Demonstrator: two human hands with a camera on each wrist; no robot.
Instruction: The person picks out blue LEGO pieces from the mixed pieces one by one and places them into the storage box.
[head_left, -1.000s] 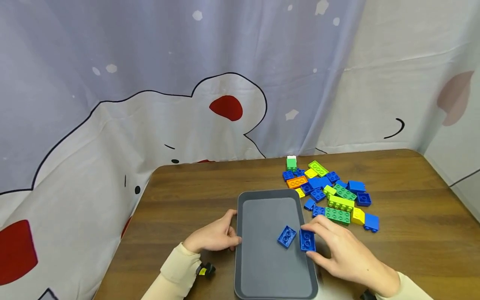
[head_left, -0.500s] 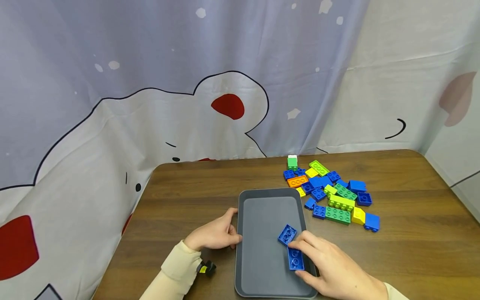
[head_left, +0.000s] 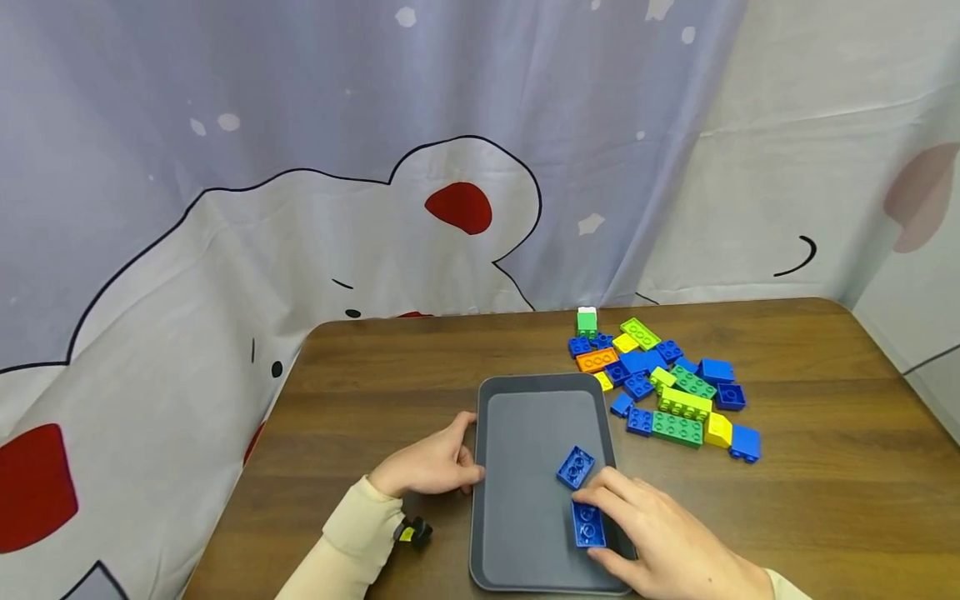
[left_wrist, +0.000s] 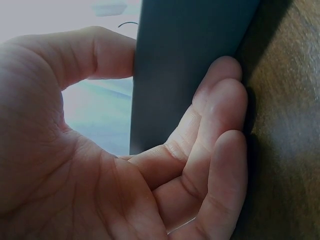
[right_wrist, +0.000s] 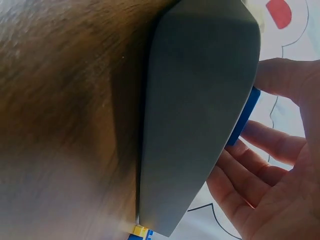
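Observation:
A grey tray lies on the wooden table. My left hand holds its left side, the thumb on the rim; in the left wrist view the curled fingers lie low against the tray wall, close to the tabletop. Inside the tray, my right hand pinches a blue toy brick between thumb and fingers, its hollow underside up. A second blue brick, also hollow side up, lies in the tray just beyond it. In the right wrist view the pinched brick shows as a blue edge above the tray wall.
A loose heap of toy bricks lies behind and right of the tray, among them a green brick, an orange brick and a yellow brick. A printed curtain hangs behind the table.
My right hand has carried the blue brick from over the tray's right rim left and toward me into the tray. The left hand has stayed at the tray's left side.

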